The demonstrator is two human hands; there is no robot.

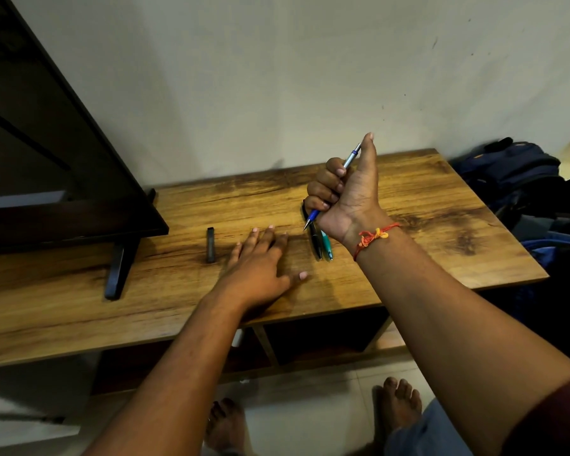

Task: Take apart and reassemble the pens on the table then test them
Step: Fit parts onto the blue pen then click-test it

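R hand [346, 192] is making a fist round a blue pen [332, 185], grip closed on the barrel, thumb sticking up alongside the silver top end. Pen is being held tilted above the worktop [425, 205], tip pointing down-left, clicker end up-right, tip hanging just over the other pens, not touching the wood as far as I can tell. Red thread band [374, 236] is sitting on the R wrist.

L hand [260, 261] is lying flat on the worktop, palm down, fingers spread, grip open, holding nothing. It's resting about mid-worktop, nearer the front edge than the back.

Two more pens are lying side by side just R of the L hand, under the R wrist: a black pen [316, 240] and a teal pen [326, 246], touching or nearly so, tips pointing toward the front edge. Upper ends are hidden behind the R hand.

A small dark bar [210, 244] is lying left of the L hand, apart from it; can't tell what it is.

TV [46, 143] is standing at the worktop's left end on a dark foot [119, 268]. Bags [514, 179] are piled past the right edge.
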